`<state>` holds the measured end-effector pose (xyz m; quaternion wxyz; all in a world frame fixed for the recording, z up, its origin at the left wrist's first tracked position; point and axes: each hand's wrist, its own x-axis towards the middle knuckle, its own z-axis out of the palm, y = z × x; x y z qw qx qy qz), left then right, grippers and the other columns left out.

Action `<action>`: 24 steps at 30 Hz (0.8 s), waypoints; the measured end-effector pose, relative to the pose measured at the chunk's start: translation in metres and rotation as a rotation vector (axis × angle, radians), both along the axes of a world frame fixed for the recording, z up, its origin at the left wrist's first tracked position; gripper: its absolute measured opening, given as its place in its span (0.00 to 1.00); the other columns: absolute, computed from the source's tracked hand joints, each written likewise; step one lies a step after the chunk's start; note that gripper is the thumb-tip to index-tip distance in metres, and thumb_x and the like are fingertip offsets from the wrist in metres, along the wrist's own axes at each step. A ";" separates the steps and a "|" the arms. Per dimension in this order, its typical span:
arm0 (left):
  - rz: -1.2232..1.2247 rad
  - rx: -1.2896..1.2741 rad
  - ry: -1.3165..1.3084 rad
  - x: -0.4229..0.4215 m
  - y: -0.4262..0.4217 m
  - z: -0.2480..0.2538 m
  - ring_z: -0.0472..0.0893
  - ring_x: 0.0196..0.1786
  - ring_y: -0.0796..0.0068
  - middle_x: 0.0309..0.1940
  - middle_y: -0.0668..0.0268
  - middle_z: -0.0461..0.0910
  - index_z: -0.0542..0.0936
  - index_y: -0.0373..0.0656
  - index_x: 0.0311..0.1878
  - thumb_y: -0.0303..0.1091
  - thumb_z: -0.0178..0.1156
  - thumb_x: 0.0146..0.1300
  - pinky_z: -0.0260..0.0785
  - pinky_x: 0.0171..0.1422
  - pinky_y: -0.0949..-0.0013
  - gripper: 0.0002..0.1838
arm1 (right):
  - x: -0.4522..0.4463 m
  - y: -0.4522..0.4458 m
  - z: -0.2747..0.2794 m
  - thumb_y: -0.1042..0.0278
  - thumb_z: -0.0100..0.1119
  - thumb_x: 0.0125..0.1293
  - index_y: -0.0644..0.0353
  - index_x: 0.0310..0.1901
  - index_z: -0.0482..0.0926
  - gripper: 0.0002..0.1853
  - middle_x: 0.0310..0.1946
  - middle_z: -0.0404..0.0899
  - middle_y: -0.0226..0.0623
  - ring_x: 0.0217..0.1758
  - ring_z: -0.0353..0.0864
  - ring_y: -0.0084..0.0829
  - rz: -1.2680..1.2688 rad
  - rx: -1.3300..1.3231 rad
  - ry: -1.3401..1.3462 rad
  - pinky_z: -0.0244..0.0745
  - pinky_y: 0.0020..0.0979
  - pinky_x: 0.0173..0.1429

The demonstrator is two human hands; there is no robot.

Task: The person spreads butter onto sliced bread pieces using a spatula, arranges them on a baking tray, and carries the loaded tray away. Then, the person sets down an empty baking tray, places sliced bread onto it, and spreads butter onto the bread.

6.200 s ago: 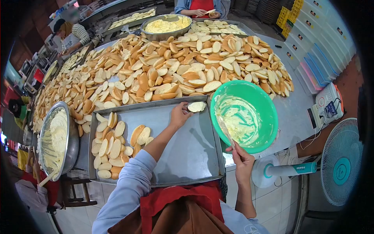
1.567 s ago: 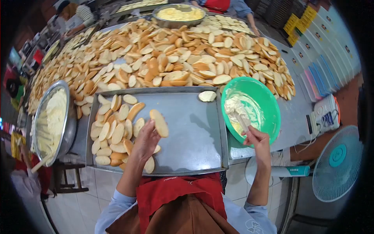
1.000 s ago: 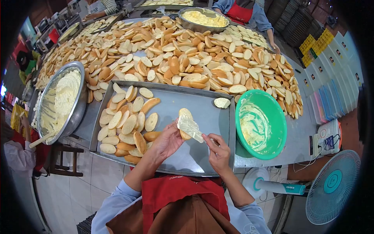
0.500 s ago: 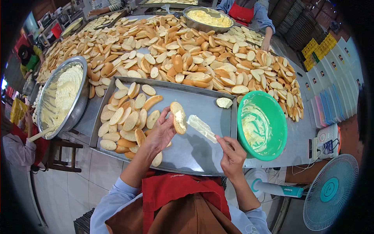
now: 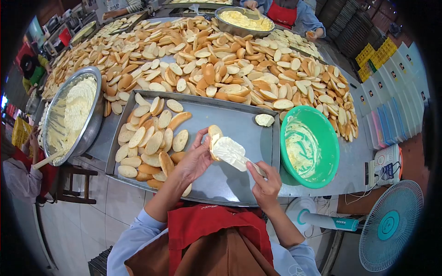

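My left hand [image 5: 195,158] pinches a slice of bread [image 5: 214,131] by its edge, above the metal tray [image 5: 221,102]. In my right hand [image 5: 266,184] is a spatula [image 5: 231,153], its blade coated in pale cream and lying against the slice's cut face, covering part of it. Several bread slices [image 5: 154,143] fill the tray's left side. One cream-covered slice [image 5: 264,120] rests in the tray's far right corner. Just right of the tray stands a green bowl [image 5: 332,152] with cream smeared inside.
A large heap of bread slices [image 5: 184,60] covers the table behind the tray. A steel bowl of cream [image 5: 97,108] sits at left, another basin [image 5: 239,33] at the back. Co-workers stand around the table. A fan [image 5: 390,225] is at lower right.
My right hand has moved left, bringing the spatula from beside the slice onto its cut face. Across the table, a co-worker's hand has lifted from the bread and now holds a piece.
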<state>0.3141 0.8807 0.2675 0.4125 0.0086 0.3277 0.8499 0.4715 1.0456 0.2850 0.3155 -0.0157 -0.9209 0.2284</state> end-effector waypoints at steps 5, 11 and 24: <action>-0.057 0.043 -0.016 0.011 0.002 -0.002 0.73 0.56 0.74 0.56 0.69 0.70 0.60 0.54 0.62 0.44 0.52 0.69 0.71 0.57 0.68 0.22 | -0.028 0.002 -0.016 0.88 0.51 0.41 0.51 0.49 0.82 0.31 0.39 0.77 0.39 0.38 0.77 0.39 -0.073 0.065 0.027 0.72 0.35 0.41; -0.052 0.052 -0.053 0.009 -0.004 -0.010 0.74 0.55 0.75 0.55 0.69 0.70 0.59 0.54 0.64 0.41 0.52 0.69 0.70 0.56 0.69 0.23 | -0.047 0.015 -0.017 0.89 0.51 0.41 0.48 0.51 0.82 0.33 0.40 0.77 0.38 0.35 0.77 0.38 -0.165 -0.018 0.005 0.72 0.34 0.38; -0.122 0.104 -0.003 0.000 0.005 0.003 0.75 0.53 0.76 0.54 0.69 0.72 0.59 0.53 0.65 0.38 0.56 0.66 0.72 0.54 0.70 0.26 | -0.026 0.009 0.000 0.87 0.52 0.38 0.48 0.51 0.82 0.34 0.39 0.77 0.36 0.32 0.76 0.36 -0.087 0.022 0.128 0.70 0.33 0.35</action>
